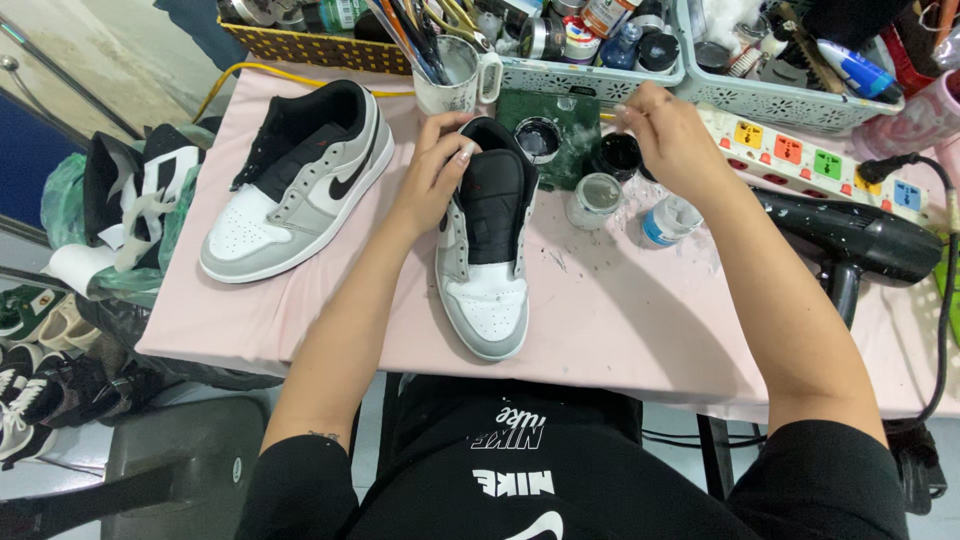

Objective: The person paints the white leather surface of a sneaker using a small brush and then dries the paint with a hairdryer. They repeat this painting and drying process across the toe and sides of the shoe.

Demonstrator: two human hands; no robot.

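My left hand point(437, 165) grips the collar of a grey, white and black sneaker point(485, 270) that lies toe toward me on the pink table point(620, 320). My right hand point(668, 130) hovers over a small open jar of black paint point(615, 155), fingers pinched together; what they pinch is too small to tell. A second matching sneaker point(300, 185) rests to the left, untouched. An open jar with a pale rim point(540, 138) and a small clear jar point(594, 200) stand between the hands.
A white mug of brushes point(450, 75) and baskets of paint pots point(600, 50) line the back. A power strip point(820, 160), a black hair dryer point(860, 240) and a small bottle point(668, 220) lie right. More shoes point(40, 370) sit on the floor at left.
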